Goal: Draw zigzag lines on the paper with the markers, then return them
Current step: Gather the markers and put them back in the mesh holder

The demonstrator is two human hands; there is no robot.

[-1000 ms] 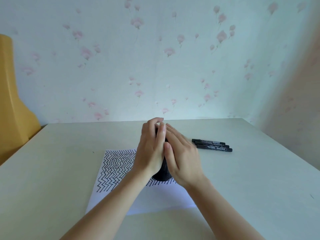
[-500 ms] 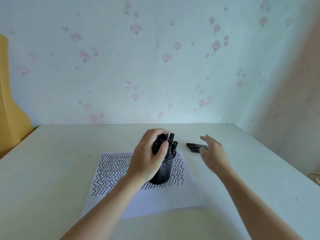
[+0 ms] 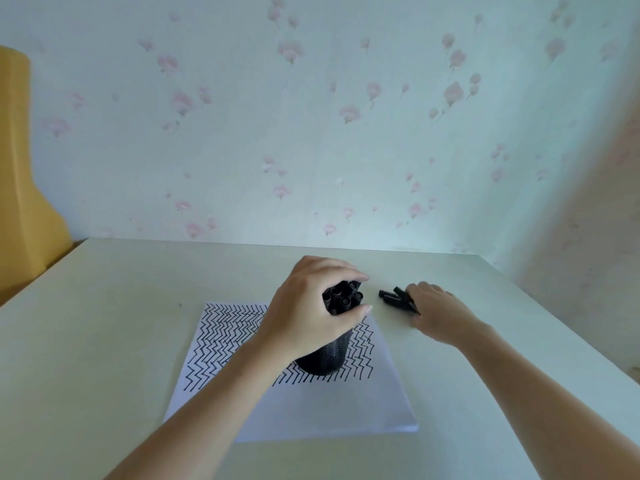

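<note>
Under your left hand: the black mesh pen holder [image 3: 323,358] stands upright on the paper [image 3: 287,407], and your left hand [image 3: 308,313] curls around the bundle of black markers [image 3: 343,297] sticking out of its top, thumb on the near side, fingers over the far side.
Grip, left: wrapped and pressed on the marker bundle at the holder's mouth; it looks like a steadying hold, keeping the bundle gathered to one side.
Grip, right: your right hand [image 3: 438,310] lies over the loose markers [image 3: 393,296] on the table [image 3: 104,341], fingers bent down onto them; whether they are already pinched or only touched, you cannot tell from this angle.
Just changed: a second ago both hands were cupped together over the holder; half a second ago the right had parted and was reaching outward; now it has arrived on the loose markers, whose ends splay apart beyond your fingertips instead of lying in a neat parallel row.
Beyond the right grip: only the marker ends nearest the holder show; the rest is hidden by your hand.
Paper: zigzag rows fill its far half, part of them hidden by the holder; the near half is blank.
Meaning for the task: drawing looks done, and you are likely on the return step.
Next call: gather the splayed markers into one hold before lifting, or one may roll free.
</note>
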